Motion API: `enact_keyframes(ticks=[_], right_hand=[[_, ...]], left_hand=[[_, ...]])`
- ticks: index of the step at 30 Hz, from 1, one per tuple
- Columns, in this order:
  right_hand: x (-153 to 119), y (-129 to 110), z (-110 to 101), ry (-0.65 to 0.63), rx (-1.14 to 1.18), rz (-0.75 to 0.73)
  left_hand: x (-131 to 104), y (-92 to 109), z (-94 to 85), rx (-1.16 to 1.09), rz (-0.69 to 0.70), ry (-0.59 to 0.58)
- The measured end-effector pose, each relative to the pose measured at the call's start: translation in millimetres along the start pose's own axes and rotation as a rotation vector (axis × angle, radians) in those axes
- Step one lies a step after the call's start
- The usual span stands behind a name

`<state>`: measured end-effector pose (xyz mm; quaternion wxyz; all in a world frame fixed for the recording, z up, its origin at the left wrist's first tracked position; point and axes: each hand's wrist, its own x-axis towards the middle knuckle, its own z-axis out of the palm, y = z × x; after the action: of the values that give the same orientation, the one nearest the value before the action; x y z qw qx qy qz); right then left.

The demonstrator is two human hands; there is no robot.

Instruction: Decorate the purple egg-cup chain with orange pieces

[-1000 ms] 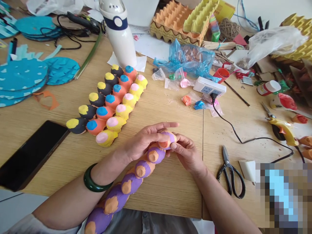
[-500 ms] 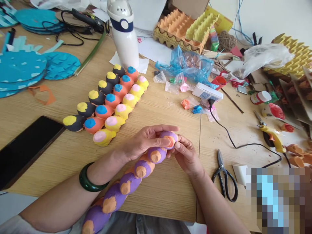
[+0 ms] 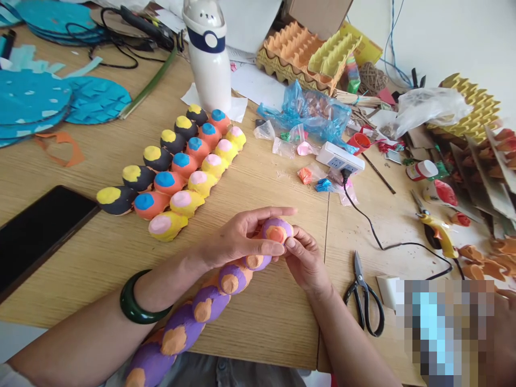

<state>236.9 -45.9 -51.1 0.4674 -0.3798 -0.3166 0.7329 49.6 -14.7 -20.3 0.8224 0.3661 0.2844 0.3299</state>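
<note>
The purple and orange strip [image 3: 212, 303], a row of joined bumps, lies between the person's forearms over the near part of the wooden table [image 3: 278, 328]; its long axis runs aslant from the lap at lower left, across the table's near edge, to the hands at upper right, so the far end points forward and to the person's right; the near end runs out of view at the bottom; the orange tips of the bumps face up and towards the person, and the end bump bears a redder disc [image 3: 277, 234] on its tip; the left hand [image 3: 236, 239] stands with thumb and forefinger apart, straddling that end bump, the thumb along its near side and the fingers reaching over its far side, though whether it presses I cannot tell; the right hand [image 3: 307, 262] is clamped on the end bump's right edge, thumb against fingers; a dark green bangle [image 3: 129, 301] circles the left wrist; beyond the left forearm, black bumps [image 3: 143, 180], orange-red bumps [image 3: 169, 185] and yellow bumps [image 3: 197, 186] stand in three rows, slanting much as the held strip does; black-handled scissors [image 3: 363, 295] lie right of the right forearm, blades pointing away.
</note>
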Motion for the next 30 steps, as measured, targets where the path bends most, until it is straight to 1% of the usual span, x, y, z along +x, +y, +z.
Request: enact_keyframes(ticks=[4, 8, 11, 18, 21, 24, 28, 30], right_hand=[[-1.1, -0.2, 2.7, 0.009, -0.025, -0.020], [-2.0, 0.0, 5.4, 0.027, -0.024, -0.039], [-2.3, 1.2, 7.5, 0.038, -0.006, -0.053], [-1.6, 4.9, 9.8, 0.047, 0.012, -0.069], [-2.1, 5.4, 9.7, 0.057, -0.003, -0.067], [-3.1, 5.4, 9.9, 0.047, 0.001, -0.065], [-3.0, 5.4, 10.1, 0.039, -0.011, -0.095], [-2.3, 5.6, 10.0, 0.046, -0.030, -0.098]], left_hand=[[-0.4, -0.5, 0.8, 0.034, 0.007, 0.002], [0.8, -3.4, -1.8, 0.005, 0.002, -0.010], [2.1, -5.8, -2.3, -0.019, 0.012, 0.015], [7.5, -13.6, -4.8, 0.047, 0.034, 0.039], [7.8, -14.2, -6.6, 0.134, 0.034, 0.102], [5.8, -10.1, -7.2, 0.240, 0.043, 0.143], [2.4, -1.0, -7.1, 0.346, 0.038, 0.137], [1.1, 2.4, -6.6, 0.396, 0.057, 0.124]])
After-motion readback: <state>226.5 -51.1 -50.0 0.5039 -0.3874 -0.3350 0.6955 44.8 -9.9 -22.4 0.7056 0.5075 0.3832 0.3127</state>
